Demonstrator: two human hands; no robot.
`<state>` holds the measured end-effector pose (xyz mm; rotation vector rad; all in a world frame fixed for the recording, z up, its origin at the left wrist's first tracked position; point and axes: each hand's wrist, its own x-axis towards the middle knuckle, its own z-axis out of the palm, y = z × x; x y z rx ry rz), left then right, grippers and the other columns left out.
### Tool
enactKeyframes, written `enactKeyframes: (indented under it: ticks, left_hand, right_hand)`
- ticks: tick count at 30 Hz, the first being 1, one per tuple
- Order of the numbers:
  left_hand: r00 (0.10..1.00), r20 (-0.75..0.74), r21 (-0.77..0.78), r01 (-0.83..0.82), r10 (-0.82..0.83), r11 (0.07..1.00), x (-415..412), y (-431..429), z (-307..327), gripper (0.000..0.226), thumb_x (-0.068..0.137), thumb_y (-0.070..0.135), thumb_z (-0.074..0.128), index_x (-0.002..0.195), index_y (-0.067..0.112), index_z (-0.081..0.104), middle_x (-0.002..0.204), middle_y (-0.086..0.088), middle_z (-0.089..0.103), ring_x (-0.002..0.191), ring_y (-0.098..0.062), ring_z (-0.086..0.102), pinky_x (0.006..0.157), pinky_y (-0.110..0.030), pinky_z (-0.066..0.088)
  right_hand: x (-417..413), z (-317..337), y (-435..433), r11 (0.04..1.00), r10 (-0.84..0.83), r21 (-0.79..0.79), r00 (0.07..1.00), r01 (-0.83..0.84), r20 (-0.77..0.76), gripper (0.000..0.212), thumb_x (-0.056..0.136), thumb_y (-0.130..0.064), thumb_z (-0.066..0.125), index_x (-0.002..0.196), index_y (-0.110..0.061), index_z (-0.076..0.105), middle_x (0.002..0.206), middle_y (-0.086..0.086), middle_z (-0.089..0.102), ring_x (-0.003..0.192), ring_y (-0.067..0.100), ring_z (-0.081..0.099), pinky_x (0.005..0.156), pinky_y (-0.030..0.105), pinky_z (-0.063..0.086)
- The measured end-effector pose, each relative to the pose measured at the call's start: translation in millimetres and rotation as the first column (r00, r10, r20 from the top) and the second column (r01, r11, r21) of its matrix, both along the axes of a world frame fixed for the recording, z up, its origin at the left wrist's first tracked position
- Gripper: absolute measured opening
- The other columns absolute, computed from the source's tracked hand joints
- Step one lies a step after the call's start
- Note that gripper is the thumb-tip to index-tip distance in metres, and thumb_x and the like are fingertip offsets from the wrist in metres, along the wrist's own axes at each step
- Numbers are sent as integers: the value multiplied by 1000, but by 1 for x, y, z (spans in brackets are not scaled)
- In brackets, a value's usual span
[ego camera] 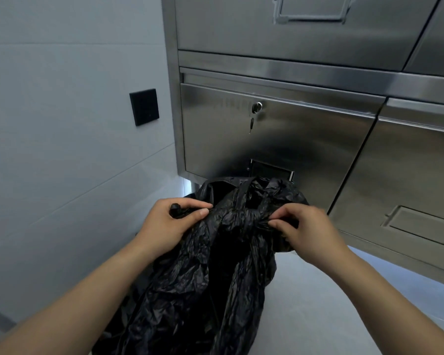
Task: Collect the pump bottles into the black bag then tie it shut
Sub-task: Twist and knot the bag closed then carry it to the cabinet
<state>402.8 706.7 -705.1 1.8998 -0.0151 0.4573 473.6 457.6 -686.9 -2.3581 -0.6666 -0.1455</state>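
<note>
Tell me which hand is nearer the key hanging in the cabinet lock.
Left. The left hand grips the black bag below and left of the key; the right hand pinches the bag further off, lower right.

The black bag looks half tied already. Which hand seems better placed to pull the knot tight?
Probably the right hand: its fingertips pinch the twisted plastic right at the knot of the black bag. The left hand grips a bunched end off to the side, so it looks better suited to holding tension.
</note>
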Motion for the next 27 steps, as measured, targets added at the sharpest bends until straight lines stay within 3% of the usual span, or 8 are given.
enactKeyframes:
  ticks: [8, 13, 17, 20, 23, 25, 27]
  left_hand:
    - [994, 41, -21, -105, 106, 994, 7, 3, 4, 30, 80, 11, 72, 72, 40, 75, 80, 19, 75, 79, 4, 68, 73, -4, 45]
    - [995, -14, -117, -99, 98, 988, 6, 0, 0, 17, 82, 1, 67, 81, 16, 74, 70, 11, 74, 66, 6, 65, 62, -3, 45]
    - [976, -215, -57, 19, -31, 998, -1, 4, 10, 15, 87, 8, 63, 87, 18, 74, 72, -3, 66, 59, 0, 61, 58, -9, 48]
    - [889, -410, -196, 131, -203, 972, -7, 11, 20, 16, 87, 17, 63, 91, 24, 77, 73, 3, 70, 65, -3, 66, 64, -14, 53]
    - [842, -489, -328, 65, -228, 942, -7, 12, 21, 25, 91, 30, 54, 97, 17, 75, 93, 0, 72, 69, -8, 67, 63, -18, 55]
    - [830, -528, -225, 67, -179, 972, -5, 10, 20, 25, 97, 25, 47, 98, 15, 70, 85, 3, 70, 64, -4, 64, 58, -15, 52]
    - [825, -542, -65, 149, -160, 987, -3, 6, 18, 23, 99, 12, 42, 97, 19, 63, 62, 15, 64, 50, 6, 56, 50, -11, 46]
  right_hand:
    - [8, 11, -11, 998, -48, 55, 993, 43, 109, 22, 82, -20, 71, 70, -35, 61, 70, -29, 58, 70, -14, 56, 61, -2, 36]
    - [12, 5, -16, 996, -63, 61, 996, 59, 59, 23, 84, -21, 69, 70, -36, 60, 69, -23, 60, 64, -5, 57, 57, 6, 40]
    - [11, 7, -18, 997, -39, 61, 999, 38, 11, 22, 88, -21, 64, 72, -35, 57, 70, -17, 62, 65, 0, 58, 60, 19, 48]
    - [10, 8, -20, 995, 14, -103, 999, -10, 32, 14, 92, -23, 56, 80, -29, 53, 72, -15, 61, 61, 1, 57, 52, 15, 39]
    - [7, 5, -17, 990, 43, -135, 998, -38, 35, 9, 95, -22, 51, 86, -23, 50, 77, -8, 64, 67, 6, 56, 53, 19, 37]
    - [3, 2, -14, 993, 64, -104, 997, -60, 32, 7, 95, -20, 50, 89, -21, 49, 79, -6, 62, 69, 6, 54, 54, 19, 36]
    - [0, -1, -11, 994, 78, -78, 996, -75, 35, 7, 96, -20, 48, 89, -22, 46, 78, -7, 59, 68, 6, 51, 54, 18, 35]
